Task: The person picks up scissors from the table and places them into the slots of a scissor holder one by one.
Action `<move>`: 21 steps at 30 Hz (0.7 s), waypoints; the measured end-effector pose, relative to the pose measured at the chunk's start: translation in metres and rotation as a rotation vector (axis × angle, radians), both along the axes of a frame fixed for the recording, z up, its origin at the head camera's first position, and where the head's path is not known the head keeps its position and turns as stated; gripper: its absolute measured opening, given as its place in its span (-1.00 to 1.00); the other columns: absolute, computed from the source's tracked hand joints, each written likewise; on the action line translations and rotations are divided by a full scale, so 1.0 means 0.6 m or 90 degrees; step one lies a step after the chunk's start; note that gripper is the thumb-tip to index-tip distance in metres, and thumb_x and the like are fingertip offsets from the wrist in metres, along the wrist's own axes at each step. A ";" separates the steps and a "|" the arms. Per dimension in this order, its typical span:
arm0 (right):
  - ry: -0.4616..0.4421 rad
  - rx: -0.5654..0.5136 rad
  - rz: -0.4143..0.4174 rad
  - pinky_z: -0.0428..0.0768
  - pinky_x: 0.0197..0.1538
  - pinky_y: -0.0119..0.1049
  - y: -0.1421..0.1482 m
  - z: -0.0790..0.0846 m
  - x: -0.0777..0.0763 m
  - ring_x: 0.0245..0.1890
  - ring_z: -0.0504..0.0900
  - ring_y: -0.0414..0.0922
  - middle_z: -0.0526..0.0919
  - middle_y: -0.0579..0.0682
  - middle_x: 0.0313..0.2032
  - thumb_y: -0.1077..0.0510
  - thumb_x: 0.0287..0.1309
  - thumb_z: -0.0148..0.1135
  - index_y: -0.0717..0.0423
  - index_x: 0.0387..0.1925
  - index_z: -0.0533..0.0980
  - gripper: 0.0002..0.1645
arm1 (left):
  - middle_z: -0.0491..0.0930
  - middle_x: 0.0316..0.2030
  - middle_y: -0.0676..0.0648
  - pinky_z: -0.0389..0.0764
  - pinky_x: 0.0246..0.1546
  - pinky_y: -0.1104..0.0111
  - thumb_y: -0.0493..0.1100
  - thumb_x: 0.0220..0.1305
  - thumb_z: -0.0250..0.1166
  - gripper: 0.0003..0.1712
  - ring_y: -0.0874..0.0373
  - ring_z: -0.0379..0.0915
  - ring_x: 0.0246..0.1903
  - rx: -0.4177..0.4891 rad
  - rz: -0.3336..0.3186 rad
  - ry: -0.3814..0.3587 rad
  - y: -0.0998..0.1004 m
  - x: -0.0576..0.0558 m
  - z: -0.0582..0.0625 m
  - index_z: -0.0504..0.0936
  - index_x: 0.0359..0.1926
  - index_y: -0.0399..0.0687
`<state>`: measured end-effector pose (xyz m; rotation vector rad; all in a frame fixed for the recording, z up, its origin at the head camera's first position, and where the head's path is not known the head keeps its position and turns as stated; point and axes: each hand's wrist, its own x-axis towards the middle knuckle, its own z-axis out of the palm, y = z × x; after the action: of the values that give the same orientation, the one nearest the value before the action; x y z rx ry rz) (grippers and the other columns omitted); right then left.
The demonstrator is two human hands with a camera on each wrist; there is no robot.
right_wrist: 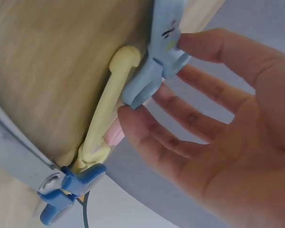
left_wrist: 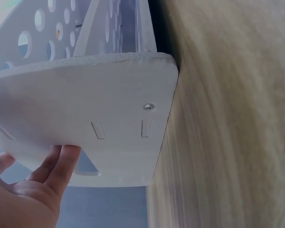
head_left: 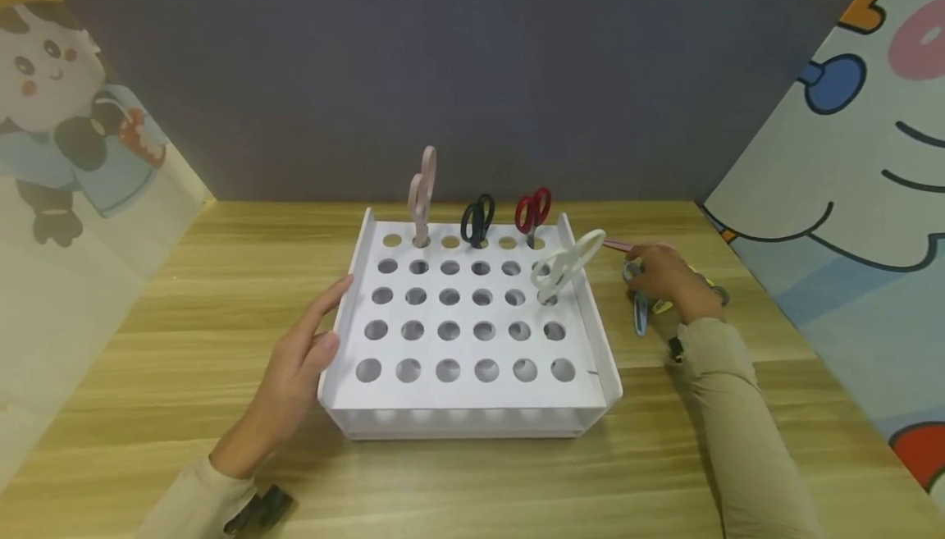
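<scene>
My left hand [head_left: 291,367] rests against the left side of a white rack [head_left: 465,395] with rows of round holes. In the left wrist view, two of its fingers reach a cutout in the side panel [left_wrist: 118,80]. To the right of the rack, my right hand [head_left: 668,276] pinches light blue scissors [right_wrist: 159,52] by the handle, thumb on one side and fingers on the other. A yellow handle [right_wrist: 107,104] and a pink piece [right_wrist: 115,134] lie beside them, near blue-handled scissors [right_wrist: 83,179] with a metal blade.
Pale pink [head_left: 422,194], black [head_left: 477,226] and red scissors [head_left: 526,215] stand in the rack's back row. White scissors [head_left: 561,264] lean in a hole at its right side. A grey panel [head_left: 458,71] rises behind the wooden table [head_left: 184,309], with cartoon-printed panels at both sides.
</scene>
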<state>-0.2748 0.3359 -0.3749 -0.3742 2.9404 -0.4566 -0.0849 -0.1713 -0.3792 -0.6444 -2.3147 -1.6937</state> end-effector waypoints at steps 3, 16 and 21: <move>0.014 0.005 0.006 0.52 -0.07 0.17 -0.003 -0.001 0.000 -0.15 0.57 0.27 0.63 0.39 -0.20 0.20 0.07 0.37 0.47 0.12 0.45 -0.38 | 0.29 0.40 -0.08 0.69 -0.52 0.23 -0.29 0.53 -0.14 -0.36 -0.08 0.71 -0.35 0.002 -0.003 -0.003 0.000 0.000 0.000 0.11 0.55 0.15; 0.131 -0.118 -0.006 0.53 -0.07 0.24 -0.007 0.060 0.029 -0.08 0.57 0.36 0.54 0.52 0.00 0.18 0.21 0.28 0.52 0.26 0.34 -0.30 | 0.26 0.44 -0.03 0.69 -0.36 0.30 -0.28 0.51 -0.14 -0.36 0.11 0.63 -0.15 -0.052 0.052 0.062 0.008 0.001 -0.003 0.15 0.55 0.13; 0.251 -0.215 -0.018 0.52 -0.02 0.27 -0.019 0.102 0.054 -0.03 0.57 0.39 0.56 0.49 -0.03 0.28 0.14 0.30 0.38 0.33 0.29 -0.27 | 0.32 0.41 -0.09 0.57 0.00 0.42 -0.25 0.52 -0.18 -0.38 0.12 0.57 0.03 -0.072 0.064 0.094 0.010 0.002 -0.004 0.13 0.55 0.08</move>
<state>-0.2425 0.3246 -0.3135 -0.5129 3.2443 -0.9946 -0.0835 -0.1651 -0.3815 -0.6395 -2.3099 -1.4297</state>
